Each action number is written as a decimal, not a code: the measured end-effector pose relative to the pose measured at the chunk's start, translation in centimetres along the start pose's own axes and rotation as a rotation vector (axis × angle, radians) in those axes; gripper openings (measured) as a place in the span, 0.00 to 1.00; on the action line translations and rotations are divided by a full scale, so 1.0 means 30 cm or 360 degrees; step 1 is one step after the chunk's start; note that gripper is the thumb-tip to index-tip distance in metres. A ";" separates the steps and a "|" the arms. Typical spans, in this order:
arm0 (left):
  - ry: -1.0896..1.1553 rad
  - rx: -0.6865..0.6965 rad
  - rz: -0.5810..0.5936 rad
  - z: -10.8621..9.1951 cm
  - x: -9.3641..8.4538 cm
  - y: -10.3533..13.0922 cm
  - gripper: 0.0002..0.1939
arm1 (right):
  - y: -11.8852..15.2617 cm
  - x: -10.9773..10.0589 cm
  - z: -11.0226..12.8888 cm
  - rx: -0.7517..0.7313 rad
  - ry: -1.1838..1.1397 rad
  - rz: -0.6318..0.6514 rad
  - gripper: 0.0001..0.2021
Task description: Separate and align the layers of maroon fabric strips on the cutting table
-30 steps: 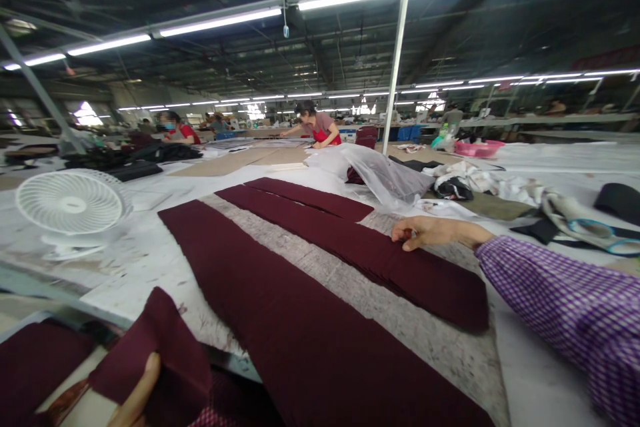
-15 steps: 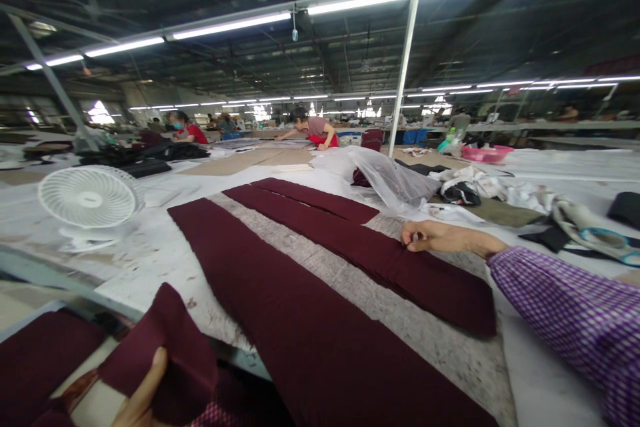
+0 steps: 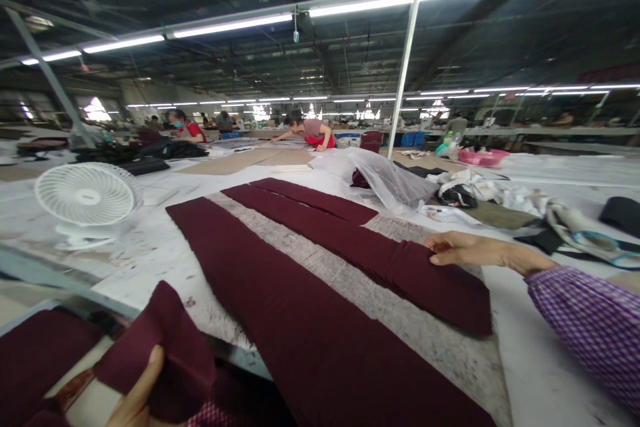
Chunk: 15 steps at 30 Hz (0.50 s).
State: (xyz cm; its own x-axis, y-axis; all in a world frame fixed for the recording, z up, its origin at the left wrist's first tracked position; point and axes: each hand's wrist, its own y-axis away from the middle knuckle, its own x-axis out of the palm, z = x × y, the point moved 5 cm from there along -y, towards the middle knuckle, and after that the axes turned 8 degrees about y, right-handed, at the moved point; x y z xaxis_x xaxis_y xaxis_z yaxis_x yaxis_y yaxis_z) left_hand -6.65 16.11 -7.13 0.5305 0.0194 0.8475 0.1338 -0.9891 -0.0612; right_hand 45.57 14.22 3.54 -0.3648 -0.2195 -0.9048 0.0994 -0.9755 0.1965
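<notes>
- Right hand [image 3: 465, 250]: at the far edge of your middle maroon stack [image 3: 350, 237], toward its right end. Thumb and fingertips are close together on the cloth; can't tell if you've pinched a layer. Top cloth is rucked just left of your fingertips.
- Left hand [image 3: 137, 390]: low at lower left, clamped on a folded maroon piece [image 3: 175, 340]. Your thumb lies on top, other fingers hidden under the cloth.
- Middle stack lies flat on a grey mottled sheet [image 3: 320, 267], several layers visible along the near edge.
- Wide maroon panel [image 3: 300, 320] runs nearer you, a strip of grey sheet between it and the middle stack. It reaches the bottom of the view.
- Narrow maroon strip [image 3: 320, 199] sits just beyond the middle stack, thin gap between.
- More maroon cloth [image 3: 45, 347] lies below the table edge, left of your left hand.
- White fan [image 3: 87, 197] stands on the table at left, well apart from both hands.
- Clear plastic sheet [image 3: 393, 177] is bunched beyond the narrow strip. Olive cloth [image 3: 505, 215] sits to its right, beyond your right hand.
- Pink basin [image 3: 484, 157] is farther back on the right.
- Co-worker in a red apron [image 3: 325, 140] leans over the work surface at far centre, one arm stretched left.
</notes>
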 end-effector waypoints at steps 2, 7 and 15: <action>-0.0006 0.0007 0.0001 -0.002 0.000 -0.003 0.18 | 0.004 0.015 0.004 0.0017 -0.0088 0.0061 0.23; -0.0028 0.0019 0.0011 -0.003 0.007 -0.010 0.18 | -0.001 0.029 -0.006 0.0048 -0.0223 0.0116 0.24; -0.0047 0.0019 0.0036 0.007 0.017 -0.010 0.21 | -0.006 0.025 -0.011 0.0030 -0.0175 0.0084 0.22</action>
State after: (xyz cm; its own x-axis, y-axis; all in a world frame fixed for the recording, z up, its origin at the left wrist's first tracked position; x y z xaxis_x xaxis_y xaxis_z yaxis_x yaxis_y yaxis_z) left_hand -6.25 16.44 -6.77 0.5579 0.0015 0.8299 0.1313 -0.9876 -0.0865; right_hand 45.59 14.23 2.71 -0.4588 -0.2702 -0.8465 0.1042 -0.9624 0.2507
